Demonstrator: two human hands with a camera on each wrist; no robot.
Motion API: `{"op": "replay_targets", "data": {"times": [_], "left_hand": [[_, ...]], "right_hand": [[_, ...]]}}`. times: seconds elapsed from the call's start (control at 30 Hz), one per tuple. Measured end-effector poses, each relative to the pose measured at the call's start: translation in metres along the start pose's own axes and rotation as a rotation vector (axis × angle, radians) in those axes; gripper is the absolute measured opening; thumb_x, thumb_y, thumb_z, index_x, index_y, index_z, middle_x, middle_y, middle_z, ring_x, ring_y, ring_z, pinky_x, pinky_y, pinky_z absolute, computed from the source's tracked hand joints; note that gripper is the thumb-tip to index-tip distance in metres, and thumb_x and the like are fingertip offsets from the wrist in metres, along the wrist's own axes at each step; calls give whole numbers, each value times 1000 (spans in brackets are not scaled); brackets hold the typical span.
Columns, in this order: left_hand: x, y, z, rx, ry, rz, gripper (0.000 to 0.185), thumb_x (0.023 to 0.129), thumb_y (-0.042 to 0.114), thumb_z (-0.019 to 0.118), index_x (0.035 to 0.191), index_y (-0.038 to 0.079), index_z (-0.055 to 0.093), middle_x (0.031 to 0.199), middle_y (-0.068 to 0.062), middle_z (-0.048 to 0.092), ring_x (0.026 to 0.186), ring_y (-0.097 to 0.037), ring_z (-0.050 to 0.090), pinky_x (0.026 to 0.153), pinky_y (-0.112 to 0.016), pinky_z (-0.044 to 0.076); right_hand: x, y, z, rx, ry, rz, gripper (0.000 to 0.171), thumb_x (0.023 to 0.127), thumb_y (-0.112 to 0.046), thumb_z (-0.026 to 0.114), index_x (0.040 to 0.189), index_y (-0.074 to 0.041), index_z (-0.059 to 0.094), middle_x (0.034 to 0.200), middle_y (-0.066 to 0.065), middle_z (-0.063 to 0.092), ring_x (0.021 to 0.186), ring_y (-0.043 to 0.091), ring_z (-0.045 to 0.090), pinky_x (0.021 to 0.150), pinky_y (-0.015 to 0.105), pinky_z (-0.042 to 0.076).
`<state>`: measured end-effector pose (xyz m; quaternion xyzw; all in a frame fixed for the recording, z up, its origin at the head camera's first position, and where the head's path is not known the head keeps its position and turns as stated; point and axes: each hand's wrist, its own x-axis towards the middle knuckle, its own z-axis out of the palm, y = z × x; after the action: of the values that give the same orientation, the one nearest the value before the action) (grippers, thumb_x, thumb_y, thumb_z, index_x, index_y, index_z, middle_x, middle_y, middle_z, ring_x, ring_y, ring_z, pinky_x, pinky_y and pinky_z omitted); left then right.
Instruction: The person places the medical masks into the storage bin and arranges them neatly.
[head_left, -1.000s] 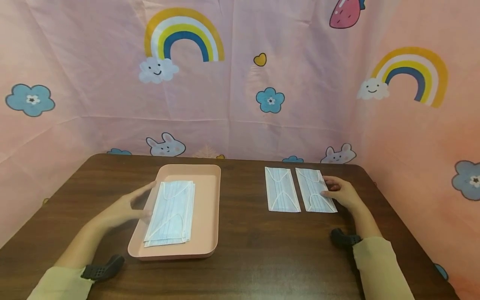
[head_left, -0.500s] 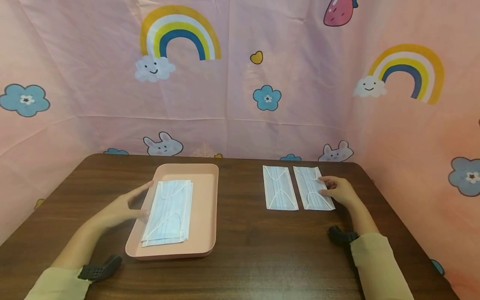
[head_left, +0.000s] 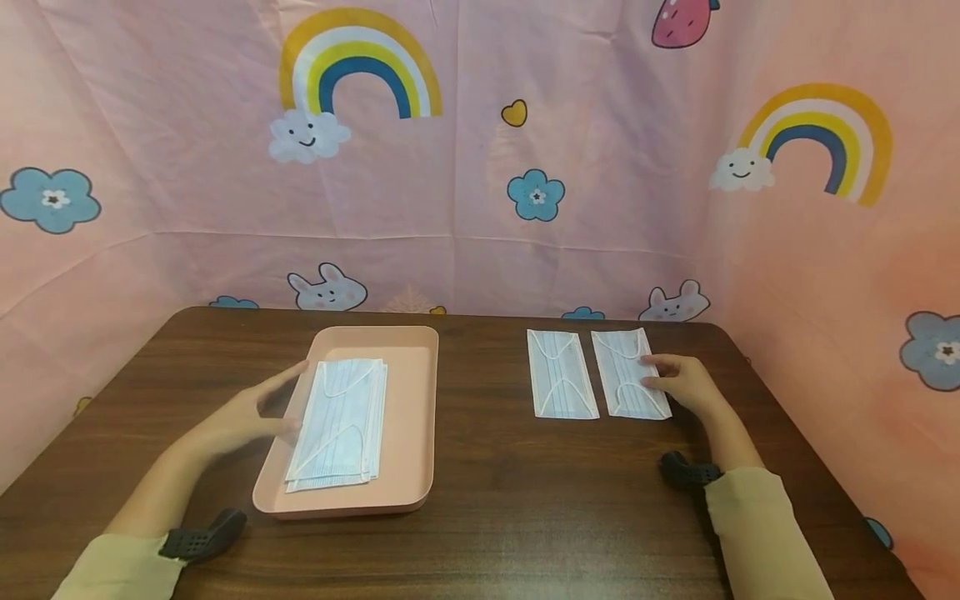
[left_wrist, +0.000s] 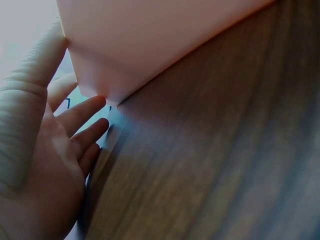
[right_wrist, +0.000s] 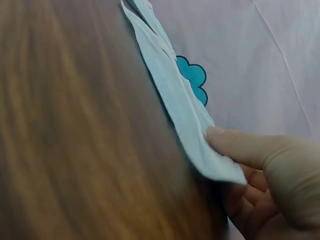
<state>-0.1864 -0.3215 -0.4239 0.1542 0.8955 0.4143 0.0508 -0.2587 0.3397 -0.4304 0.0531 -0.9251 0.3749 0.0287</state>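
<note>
A pale pink tray (head_left: 411, 408) stands on the left of the table, holding a small stack of light blue face masks (head_left: 337, 425). My left hand (head_left: 232, 421) rests at the tray's left rim, thumb and fingertips spread along it and fingers nearly straight. Two more masks lie side by side on the right. With my right hand (head_left: 690, 385) I pinch the right edge of the outer face mask (head_left: 628, 375). In the right wrist view the thumb is on top of the mask (right_wrist: 175, 110), and that edge curls up. The inner mask (head_left: 562, 375) lies flat.
Everything is on a dark brown wooden table (head_left: 495, 483) with rounded far corners. A pink printed curtain (head_left: 480, 167) hangs close behind it and along the sides. Each wrist wears a black strap device (head_left: 202, 537).
The outer mask's right edge has lifted slightly under my right hand's pinch. My left hand keeps its place at the tray rim.
</note>
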Motion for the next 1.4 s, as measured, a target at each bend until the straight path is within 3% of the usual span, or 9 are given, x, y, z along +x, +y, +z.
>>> {"op": "replay_targets", "data": {"times": [0.17, 0.33, 0.4, 0.63, 0.7, 0.9, 1.1, 1.27, 1.4], "left_hand": [[-1, 0, 1, -12, 0, 1, 95, 76, 23, 78, 154, 19, 23, 153, -25, 19, 135, -55, 10, 92, -78, 15], [0, -1, 0, -15, -1, -3, 95, 76, 23, 78, 154, 20, 22, 153, -26, 19, 135, -55, 10, 93, -78, 15], [0, -1, 0, -10, -2, -7, 95, 76, 24, 77, 154, 20, 22, 153, -26, 18, 135, -56, 11, 92, -78, 16], [-1, 0, -2, -3, 3, -13, 94, 77, 24, 77, 154, 20, 23, 153, -26, 18, 135, -57, 10, 92, -79, 15], [-1, -1, -1, -7, 3, -13, 94, 77, 24, 77, 154, 20, 23, 154, -25, 18, 135, -56, 9, 92, -79, 14], [-1, -1, 1, -25, -1, -13, 94, 78, 22, 78, 154, 19, 22, 154, -24, 17, 136, -54, 8, 93, -78, 13], [0, -1, 1, -18, 3, -9, 94, 78, 23, 77, 154, 18, 22, 154, -25, 17, 136, -55, 8, 93, -78, 13], [0, -2, 1, -14, 4, -6, 94, 78, 23, 77, 154, 17, 23, 154, -25, 18, 136, -55, 9, 93, -78, 14], [0, -2, 1, -9, 3, -10, 93, 78, 24, 77, 154, 17, 22, 154, -25, 18, 136, -55, 10, 93, -77, 15]], "right_hand": [[-3, 3, -1, 43, -4, 37, 52, 85, -22, 74, 129, 1, 58, 124, 27, 55, 98, 34, 54, 78, 37, 48], [-7, 5, -3, 130, -20, 54, 59, 86, -19, 73, 137, 1, 50, 141, 27, 42, 121, 43, 43, 96, 54, 40], [-8, 5, -3, 157, -22, 57, 61, 86, -17, 73, 138, 1, 48, 142, 27, 40, 123, 43, 40, 95, 53, 40], [-13, 4, -1, 213, 2, 29, 62, 87, -11, 71, 141, 1, 44, 136, 29, 43, 108, 35, 47, 73, 25, 50], [-15, 2, 0, 221, 13, 23, 62, 87, -11, 71, 142, 0, 43, 137, 29, 43, 107, 35, 48, 73, 25, 50], [-19, -4, 0, 218, 85, 38, 63, 88, -11, 70, 144, -4, 41, 141, 25, 41, 116, 37, 46, 90, 39, 45], [-18, -10, 1, 330, 181, 24, 64, 88, -6, 69, 145, -2, 40, 139, 26, 42, 110, 31, 52, 77, 14, 47], [-18, -16, 3, 445, 226, 16, 65, 87, -1, 68, 145, 0, 38, 136, 26, 43, 94, 11, 57, 74, 14, 49], [-18, -24, 3, 498, 245, 24, 65, 87, -1, 68, 145, -2, 38, 135, 25, 42, 93, 7, 57, 75, 14, 49]]}}
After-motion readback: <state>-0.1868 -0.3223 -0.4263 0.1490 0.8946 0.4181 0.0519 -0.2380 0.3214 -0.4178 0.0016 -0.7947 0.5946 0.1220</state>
